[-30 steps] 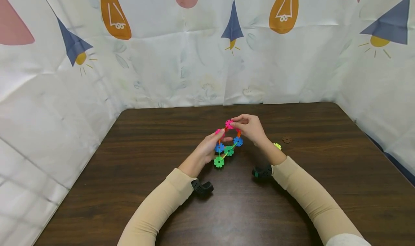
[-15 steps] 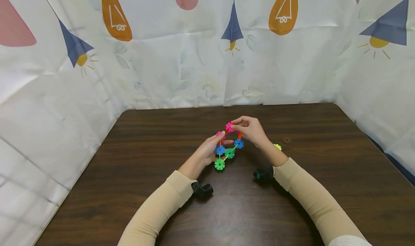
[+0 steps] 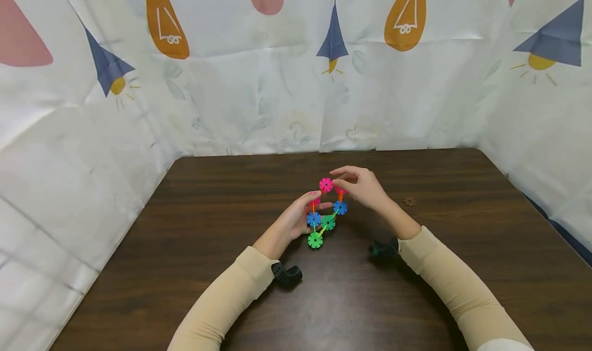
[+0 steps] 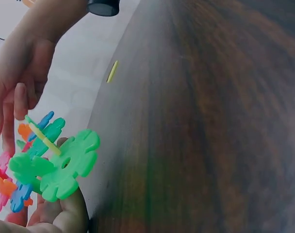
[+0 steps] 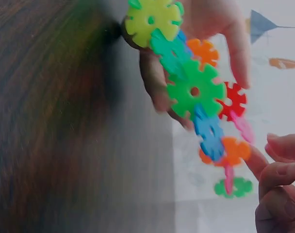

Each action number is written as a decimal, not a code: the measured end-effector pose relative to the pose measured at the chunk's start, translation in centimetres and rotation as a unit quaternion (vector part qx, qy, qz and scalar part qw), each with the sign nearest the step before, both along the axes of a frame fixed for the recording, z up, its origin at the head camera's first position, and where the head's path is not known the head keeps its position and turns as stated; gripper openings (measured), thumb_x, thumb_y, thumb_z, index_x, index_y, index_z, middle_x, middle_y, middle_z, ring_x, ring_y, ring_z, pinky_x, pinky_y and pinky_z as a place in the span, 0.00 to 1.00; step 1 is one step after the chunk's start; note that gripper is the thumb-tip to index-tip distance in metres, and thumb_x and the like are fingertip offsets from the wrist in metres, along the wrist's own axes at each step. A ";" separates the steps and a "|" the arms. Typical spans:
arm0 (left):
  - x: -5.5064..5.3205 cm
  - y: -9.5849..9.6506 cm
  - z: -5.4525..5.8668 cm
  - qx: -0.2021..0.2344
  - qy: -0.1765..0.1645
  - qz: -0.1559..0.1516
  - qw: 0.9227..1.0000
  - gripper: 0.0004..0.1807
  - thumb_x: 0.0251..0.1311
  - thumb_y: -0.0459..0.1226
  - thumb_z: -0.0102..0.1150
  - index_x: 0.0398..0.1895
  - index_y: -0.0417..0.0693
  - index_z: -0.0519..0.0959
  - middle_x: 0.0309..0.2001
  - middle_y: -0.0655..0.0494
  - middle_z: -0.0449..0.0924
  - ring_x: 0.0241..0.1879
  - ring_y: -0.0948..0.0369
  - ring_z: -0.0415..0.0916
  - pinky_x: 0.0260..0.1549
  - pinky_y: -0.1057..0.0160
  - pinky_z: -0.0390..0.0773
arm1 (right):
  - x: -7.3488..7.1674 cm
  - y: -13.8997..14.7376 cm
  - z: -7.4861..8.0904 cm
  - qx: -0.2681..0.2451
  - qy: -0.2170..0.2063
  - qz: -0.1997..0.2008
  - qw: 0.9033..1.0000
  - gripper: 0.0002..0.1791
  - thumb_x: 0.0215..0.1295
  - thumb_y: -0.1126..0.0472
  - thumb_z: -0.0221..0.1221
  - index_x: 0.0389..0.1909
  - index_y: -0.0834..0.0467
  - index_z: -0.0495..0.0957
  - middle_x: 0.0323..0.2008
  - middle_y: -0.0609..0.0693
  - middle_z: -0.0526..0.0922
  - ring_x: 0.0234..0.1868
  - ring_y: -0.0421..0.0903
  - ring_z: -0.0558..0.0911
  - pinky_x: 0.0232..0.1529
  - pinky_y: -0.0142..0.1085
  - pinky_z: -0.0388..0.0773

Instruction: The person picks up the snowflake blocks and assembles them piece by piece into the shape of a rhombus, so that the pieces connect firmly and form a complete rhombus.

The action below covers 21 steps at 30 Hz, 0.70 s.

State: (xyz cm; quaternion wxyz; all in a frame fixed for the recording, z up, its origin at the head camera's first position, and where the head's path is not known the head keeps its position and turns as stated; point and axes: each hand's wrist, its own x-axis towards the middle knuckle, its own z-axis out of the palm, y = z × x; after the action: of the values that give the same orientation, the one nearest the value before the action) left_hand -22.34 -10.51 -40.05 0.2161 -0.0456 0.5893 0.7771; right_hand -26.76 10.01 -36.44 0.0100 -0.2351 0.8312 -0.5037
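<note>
My left hand [image 3: 298, 216] grips a ring of interlocked snowflake discs [image 3: 328, 222] above the table, with its thumb at a pink disc. Blue, green, orange, red and yellow discs are joined on edge to one another. At the top of the ring a pink disc [image 3: 326, 185] stands up. My right hand [image 3: 363, 186] is just right of it, thumb tip close to the disc's edge and index finger stretched above. In the right wrist view the fingers of the right hand [image 5: 281, 189] are beside the ring's lower end. A green disc [image 4: 70, 165] faces the left wrist camera.
A brown disc [image 3: 409, 201] lies flat on the dark wooden table [image 3: 222, 202], right of the right forearm. The left wrist view shows a yellow disc [image 4: 112, 71] on the table. A printed white curtain [image 3: 287, 99] stands behind the table.
My right hand has loosened from the top pink disc and drawn slightly right. The ring has sunk a little. The right forearm moved right, now covering the yellow disc in the head view.
</note>
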 end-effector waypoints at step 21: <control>0.0 0.1 0.0 0.019 -0.007 0.002 1.000 0.28 0.76 0.48 0.45 0.72 0.43 0.66 0.66 0.43 0.76 0.46 0.53 0.72 0.49 0.45 0.63 | -1.0 10.5 -0.6 0.145 0.027 0.039 0.988 0.13 0.73 0.62 0.63 0.54 0.62 0.82 0.40 0.54 0.83 0.31 0.49 0.77 0.35 0.36 0.73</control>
State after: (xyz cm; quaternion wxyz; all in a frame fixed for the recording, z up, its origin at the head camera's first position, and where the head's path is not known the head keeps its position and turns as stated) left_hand -22.32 -10.40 -40.06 0.2195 -0.0487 0.5723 0.7886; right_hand -27.74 20.47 -37.05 0.0410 -0.2770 0.8855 -0.3707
